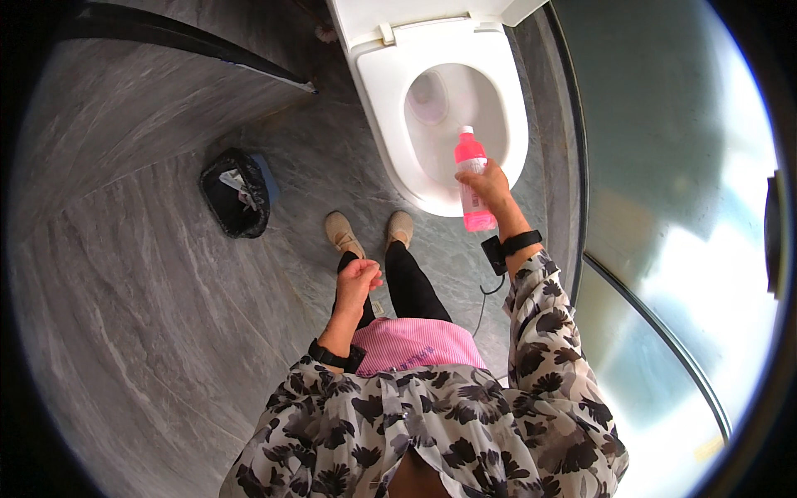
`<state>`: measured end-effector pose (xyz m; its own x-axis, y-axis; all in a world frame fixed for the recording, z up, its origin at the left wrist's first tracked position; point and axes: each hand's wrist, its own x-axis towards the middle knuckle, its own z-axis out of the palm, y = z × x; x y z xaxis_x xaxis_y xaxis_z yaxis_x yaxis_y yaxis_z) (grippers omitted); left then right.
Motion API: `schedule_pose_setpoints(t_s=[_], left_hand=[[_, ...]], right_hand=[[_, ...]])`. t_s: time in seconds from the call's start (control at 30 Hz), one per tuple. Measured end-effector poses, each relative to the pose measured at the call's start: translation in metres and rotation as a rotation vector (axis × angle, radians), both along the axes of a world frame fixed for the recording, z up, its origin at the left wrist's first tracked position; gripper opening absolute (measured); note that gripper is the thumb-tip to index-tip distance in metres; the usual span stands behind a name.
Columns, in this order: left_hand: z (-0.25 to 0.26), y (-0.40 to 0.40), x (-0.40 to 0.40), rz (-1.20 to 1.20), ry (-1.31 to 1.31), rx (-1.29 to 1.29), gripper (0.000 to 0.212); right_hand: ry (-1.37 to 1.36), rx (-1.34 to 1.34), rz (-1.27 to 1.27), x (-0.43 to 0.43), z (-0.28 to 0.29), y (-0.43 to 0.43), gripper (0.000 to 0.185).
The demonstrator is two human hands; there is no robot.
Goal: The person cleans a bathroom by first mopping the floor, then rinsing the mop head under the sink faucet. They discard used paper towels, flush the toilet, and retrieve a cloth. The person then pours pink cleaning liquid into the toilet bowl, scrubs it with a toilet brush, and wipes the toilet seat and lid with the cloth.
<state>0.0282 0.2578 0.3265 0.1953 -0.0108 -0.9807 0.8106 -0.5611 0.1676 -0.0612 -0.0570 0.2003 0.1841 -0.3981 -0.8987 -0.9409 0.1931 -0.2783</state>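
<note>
My right hand (489, 185) grips a bottle of pink liquid (471, 151) around its labelled middle. The white cap (465, 129) on its neck points away from me, over the bowl's near part. Below it is a white toilet (387, 124) with its lid raised and the seat ring down around the open bowl (473, 99). Nearer my body, my left hand (358, 279) is held in front of my legs with the fingers curled in. Nothing shows in it, though the inside of the curl is partly hidden.
A waste bin with a black liner (233, 215) stands on the grey marbled floor to the left, with crumpled paper (235, 182) inside. A glass panel (647, 155) with a dark frame rises along the right. A grey wall end (268, 71) juts in at upper left.
</note>
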Motion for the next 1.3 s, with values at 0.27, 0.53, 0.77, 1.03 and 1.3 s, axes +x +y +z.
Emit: schedule_pose_setpoints(t_s=[0.27,0.53,0.77,1.03,1.3], left_hand=[[0.012,-0.011,0.019,0.048,-0.038,-0.04,0.016],[0.0,0.038,0.043,-0.211,-0.144,-0.007,0.017],[0.039,0.09,0.021,-0.942,-0.445,0.029,0.02],[0.025,0.111,0.055,-0.902,-0.75,-0.063,0.016],[0.396,-0.097,-0.049,-0.904,-0.819,0.0,0.016]], right_hand=[[-0.246,-0.046,-0.21,0.033,0.032,0.015,0.069],[-0.493,-0.036,-0.363,0.113,0.083,0.07,0.068],[-0.715,-0.333,-0.054,0.14,0.026,0.116,0.072],[-0.785,-0.339,0.088,0.293,-0.164,0.171,0.076],[-0.706,-0.386,0.116,0.226,0.112,0.038,0.074]])
